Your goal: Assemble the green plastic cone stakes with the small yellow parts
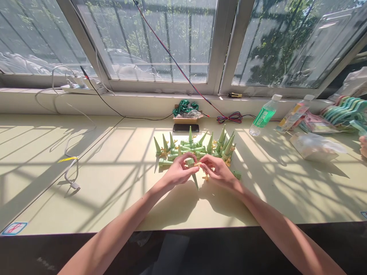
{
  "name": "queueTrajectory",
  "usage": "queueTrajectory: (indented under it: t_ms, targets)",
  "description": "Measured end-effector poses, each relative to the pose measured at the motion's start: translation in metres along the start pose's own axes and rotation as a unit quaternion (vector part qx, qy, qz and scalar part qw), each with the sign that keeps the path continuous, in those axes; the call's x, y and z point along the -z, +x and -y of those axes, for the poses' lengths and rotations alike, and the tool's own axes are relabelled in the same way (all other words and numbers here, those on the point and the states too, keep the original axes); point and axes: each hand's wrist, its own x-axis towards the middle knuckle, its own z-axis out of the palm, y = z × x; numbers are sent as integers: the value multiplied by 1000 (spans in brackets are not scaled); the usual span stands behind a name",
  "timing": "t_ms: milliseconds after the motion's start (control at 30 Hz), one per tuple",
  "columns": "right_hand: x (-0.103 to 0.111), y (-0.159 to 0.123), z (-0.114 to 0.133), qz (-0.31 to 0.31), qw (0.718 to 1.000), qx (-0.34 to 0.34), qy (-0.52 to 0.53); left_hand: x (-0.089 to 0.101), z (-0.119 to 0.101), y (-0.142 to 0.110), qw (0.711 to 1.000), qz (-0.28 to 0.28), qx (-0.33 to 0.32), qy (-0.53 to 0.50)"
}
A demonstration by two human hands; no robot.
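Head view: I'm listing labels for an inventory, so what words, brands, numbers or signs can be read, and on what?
None reads with certainty.
Left table sticker: red mark in a blue frame, perhaps "8"; unsure.
Bottle with green label: white characters, too blurred.
Other bottle: label too blurred.
Right table sticker: cut off, unreadable.
Green spikes: no lettering visible.

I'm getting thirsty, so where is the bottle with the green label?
In the head view, the green-labelled bottle is right of centre on the table, between the coiled wires on its left and another bottle on its right.
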Motion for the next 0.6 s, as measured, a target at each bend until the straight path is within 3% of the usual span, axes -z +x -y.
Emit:
queueTrajectory:
  t_ms: [600]
  targets:
    - [1, 1, 0, -3, 1000, 9, 19, -2, -7, -2, 998, 5, 25, -62]
